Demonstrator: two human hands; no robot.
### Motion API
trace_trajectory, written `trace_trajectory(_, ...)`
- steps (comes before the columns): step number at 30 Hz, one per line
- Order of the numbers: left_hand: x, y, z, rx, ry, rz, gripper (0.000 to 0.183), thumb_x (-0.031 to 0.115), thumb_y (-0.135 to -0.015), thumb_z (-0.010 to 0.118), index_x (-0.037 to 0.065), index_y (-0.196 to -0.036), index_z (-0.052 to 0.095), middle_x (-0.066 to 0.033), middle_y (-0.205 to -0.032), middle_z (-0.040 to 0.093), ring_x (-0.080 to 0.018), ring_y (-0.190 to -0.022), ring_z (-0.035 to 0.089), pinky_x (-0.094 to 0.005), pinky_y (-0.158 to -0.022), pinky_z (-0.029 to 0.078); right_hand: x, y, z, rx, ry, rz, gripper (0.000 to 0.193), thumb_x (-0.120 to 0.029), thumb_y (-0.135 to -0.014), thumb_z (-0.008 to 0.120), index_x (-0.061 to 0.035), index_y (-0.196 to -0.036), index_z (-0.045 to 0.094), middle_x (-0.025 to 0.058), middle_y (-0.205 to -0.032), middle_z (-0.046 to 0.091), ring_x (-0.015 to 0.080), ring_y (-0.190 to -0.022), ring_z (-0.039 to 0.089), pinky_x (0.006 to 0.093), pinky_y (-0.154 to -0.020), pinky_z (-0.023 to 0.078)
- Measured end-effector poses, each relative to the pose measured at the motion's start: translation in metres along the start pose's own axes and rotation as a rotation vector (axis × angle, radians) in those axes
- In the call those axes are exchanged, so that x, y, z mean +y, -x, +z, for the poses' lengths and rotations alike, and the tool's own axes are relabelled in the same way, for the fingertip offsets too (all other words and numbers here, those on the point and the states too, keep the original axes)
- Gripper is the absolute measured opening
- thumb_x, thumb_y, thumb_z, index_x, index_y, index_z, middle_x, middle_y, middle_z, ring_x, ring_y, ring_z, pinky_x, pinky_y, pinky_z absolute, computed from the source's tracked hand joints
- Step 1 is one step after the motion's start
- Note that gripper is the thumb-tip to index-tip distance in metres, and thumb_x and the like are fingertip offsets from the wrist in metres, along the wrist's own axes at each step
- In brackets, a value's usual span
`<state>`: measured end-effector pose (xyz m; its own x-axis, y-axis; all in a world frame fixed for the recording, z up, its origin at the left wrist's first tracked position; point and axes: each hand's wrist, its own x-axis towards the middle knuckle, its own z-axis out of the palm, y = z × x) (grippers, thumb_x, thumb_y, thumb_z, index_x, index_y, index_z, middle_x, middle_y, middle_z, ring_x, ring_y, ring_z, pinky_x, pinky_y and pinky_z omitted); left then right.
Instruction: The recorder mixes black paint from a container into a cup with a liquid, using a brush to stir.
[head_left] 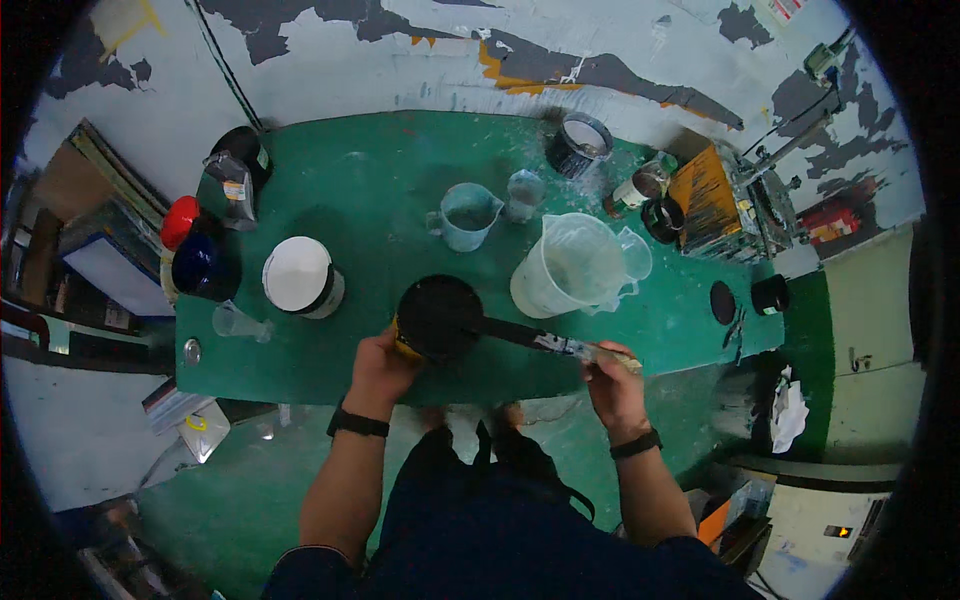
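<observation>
Near the front edge of the green table, a can of black paint (440,318) with a strip of yellow on its side is held by my left hand (384,368), its fingers curled round the near left side. My right hand (613,385) grips the light end of a long, flat, paint-smeared stirring spatula (520,333). Its dark blade reaches left over the can's rim; how deep the tip goes is lost in the black. Just beyond stand a big translucent measuring jug (560,272), a smaller jug (468,217) and a clear cup (524,195). To the left sits a white-lidded tub (298,275).
A blue-black tub (205,268), a red lid (180,222) and a clear plastic cup (240,322) occupy the left side. Behind stands a paint-stained can (579,145). A paint-streaked wooden box (708,205) and a dark disc (723,302) are on the right.
</observation>
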<state>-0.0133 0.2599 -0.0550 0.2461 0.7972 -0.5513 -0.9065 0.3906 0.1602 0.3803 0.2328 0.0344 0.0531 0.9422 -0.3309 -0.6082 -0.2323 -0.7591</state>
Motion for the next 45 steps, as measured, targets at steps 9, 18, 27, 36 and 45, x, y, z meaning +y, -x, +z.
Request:
trace_trajectory(9, -0.003, 0.008, 0.017, 0.088, -0.019, 0.05, 0.038, 0.017, -0.106, 0.05, 0.004, -0.139, 0.061, -0.0115, -0.142, 0.064, -0.03, -0.128, 0.061, -0.0476, -0.113, 0.048, -0.041, 0.018, 0.006, -0.066, 0.028, -0.117, 0.033, -0.002, -0.091, 0.073, -0.0031, -0.123, 0.065, 0.0164, -0.119, 0.072, 0.0269, -0.102, 0.068, 0.0384, -0.081, 0.054)
trace_trajectory(18, 0.002, -0.001, 0.005, 0.081, 0.0, 0.027, 0.041, 0.021, -0.109, 0.042, 0.004, -0.144, 0.054, -0.0145, -0.144, 0.06, -0.0311, -0.133, 0.058, -0.05, -0.115, 0.045, 0.031, -0.015, 0.048, -0.103, -0.132, 0.022, 0.038, -0.01, -0.093, 0.078, -0.0088, -0.127, 0.064, 0.0111, -0.129, 0.068, 0.0239, -0.113, 0.064, 0.0377, -0.084, 0.055)
trace_trajectory(27, 0.006, -0.002, -0.006, 0.097, -0.038, -0.014, 0.04, 0.019, -0.107, 0.045, 0.005, -0.143, 0.056, -0.0137, -0.145, 0.06, -0.0314, -0.134, 0.057, -0.0511, -0.117, 0.041, 0.067, -0.026, 0.041, -0.184, -0.276, 0.143, 0.04, -0.01, -0.091, 0.079, -0.0154, -0.128, 0.065, 0.0088, -0.137, 0.064, 0.0241, -0.103, 0.066, 0.0412, -0.081, 0.054)
trace_trajectory(36, 0.005, 0.004, 0.011, 0.119, -0.072, -0.022, 0.04, 0.021, -0.108, 0.044, 0.006, -0.143, 0.057, -0.0125, -0.147, 0.059, -0.0304, -0.136, 0.054, -0.0521, -0.117, 0.039, 0.077, -0.03, 0.044, -0.216, -0.414, 0.127, 0.029, -0.008, -0.091, 0.078, -0.0176, -0.117, 0.07, 0.0027, -0.133, 0.065, 0.0235, -0.098, 0.064, 0.0335, -0.075, 0.054)
trace_trajectory(45, 0.011, -0.001, -0.006, 0.072, -0.057, -0.03, 0.04, 0.023, -0.108, 0.044, 0.007, -0.142, 0.058, -0.0119, -0.147, 0.059, -0.0292, -0.135, 0.055, -0.0533, -0.117, 0.038, 0.089, -0.04, 0.054, -0.226, -0.401, 0.021, 0.026, -0.008, -0.094, 0.073, -0.0161, -0.117, 0.067, 0.004, -0.121, 0.066, 0.02, -0.097, 0.061, 0.0331, -0.075, 0.05)
